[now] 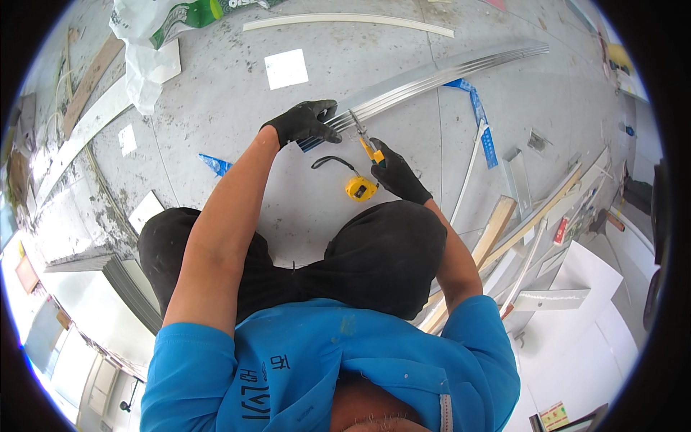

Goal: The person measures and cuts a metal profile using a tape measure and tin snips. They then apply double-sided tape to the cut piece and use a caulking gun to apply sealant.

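Note:
A long, shiny ribbed metal strip [432, 81] stretches from in front of me toward the far right. My left hand [304, 124], in a black glove, is closed on its near end, thumb and fingers at the edges. In my gloved right hand [399, 175] is a hand tool [372, 150] with a yellow-and-black handle and a narrow metal end. That metal end meets the strip's near edge just right of my left hand; its exact kind is too small to tell. A yellow tape measure [360, 189] with a black wrist strap lies on the floor between my knees and hands.
Beyond the strip lie a white square sheet [286, 68] and a pale narrow strip [349, 19]. Blue film [490, 146] is near the strip on the right. Wooden battens [495, 229] and white offcuts pile up at right; a stack of panels [119, 288] stands at left.

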A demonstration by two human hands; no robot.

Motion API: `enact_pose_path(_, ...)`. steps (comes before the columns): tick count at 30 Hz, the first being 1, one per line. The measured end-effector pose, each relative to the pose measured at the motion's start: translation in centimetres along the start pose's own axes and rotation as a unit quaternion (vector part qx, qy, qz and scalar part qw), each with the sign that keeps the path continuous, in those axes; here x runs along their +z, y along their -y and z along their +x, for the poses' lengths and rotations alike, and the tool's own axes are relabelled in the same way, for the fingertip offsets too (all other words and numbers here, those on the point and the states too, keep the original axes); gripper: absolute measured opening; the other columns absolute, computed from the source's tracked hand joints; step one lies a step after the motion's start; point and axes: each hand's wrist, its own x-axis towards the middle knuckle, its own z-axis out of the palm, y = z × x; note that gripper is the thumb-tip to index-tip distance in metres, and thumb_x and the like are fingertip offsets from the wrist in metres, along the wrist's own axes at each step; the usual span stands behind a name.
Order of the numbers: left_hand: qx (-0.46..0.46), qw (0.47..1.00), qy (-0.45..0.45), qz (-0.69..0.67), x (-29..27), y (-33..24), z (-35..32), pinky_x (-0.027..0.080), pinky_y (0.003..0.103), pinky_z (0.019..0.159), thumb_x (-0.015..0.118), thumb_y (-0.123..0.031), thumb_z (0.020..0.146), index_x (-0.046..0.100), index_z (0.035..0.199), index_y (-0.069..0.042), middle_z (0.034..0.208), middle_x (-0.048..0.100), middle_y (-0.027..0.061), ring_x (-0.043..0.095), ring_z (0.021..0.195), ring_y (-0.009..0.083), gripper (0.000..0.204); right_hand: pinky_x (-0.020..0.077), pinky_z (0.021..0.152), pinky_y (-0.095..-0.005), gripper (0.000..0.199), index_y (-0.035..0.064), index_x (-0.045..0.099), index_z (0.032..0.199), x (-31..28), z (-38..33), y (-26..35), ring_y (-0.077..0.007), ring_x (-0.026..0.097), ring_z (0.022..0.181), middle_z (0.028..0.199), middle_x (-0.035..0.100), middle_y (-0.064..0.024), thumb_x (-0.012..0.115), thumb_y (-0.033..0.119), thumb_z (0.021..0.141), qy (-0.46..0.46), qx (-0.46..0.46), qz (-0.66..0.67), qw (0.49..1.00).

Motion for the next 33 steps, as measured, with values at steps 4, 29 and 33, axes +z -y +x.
enact_pose_path(4,-0.010,1.000,0.003,-0.006,-0.1,0.0,0.0,0.040,0.033,0.108,0.089,-0.034,0.067,0.043,0.149,-0.004,0.137,0.057,0.0151,0.052,0.127,0.0242,0.099,0.0467,0.101,-0.0418,0.064,-0.0069,0.042,0.141,0.0,0.0,-0.1,-0.0412,0.059,0.115,0.131,0.056,-0.0304,0.059,0.011,0.082,0.007,0.013,0.007,1.000)
enact_pose_path(29,0.004,1.000,-0.010,-0.011,0.0,0.4,0.4,0.038,0.034,0.109,0.088,-0.038,0.067,0.043,0.148,-0.001,0.138,0.056,0.0166,0.051,0.129,0.0256,0.099,0.0437,0.107,-0.0414,0.070,-0.0065,0.038,0.143,0.2,1.2,-1.3,-0.0405,0.054,0.126,0.138,0.051,-0.0306,0.061,0.014,0.081,0.021,0.006,0.010,1.000)
enact_pose_path(33,0.025,0.999,-0.023,-0.030,0.0,1.5,0.5,0.039,0.033,0.109,0.088,-0.037,0.069,0.043,0.148,0.000,0.137,0.057,0.0171,0.052,0.127,0.0250,0.098,0.0443,0.104,-0.0404,0.074,-0.0023,0.036,0.147,-2.2,1.7,3.7,-0.0388,0.055,0.124,0.137,0.053,-0.0299,0.063,0.017,0.081,0.126,0.148,0.053,0.980)
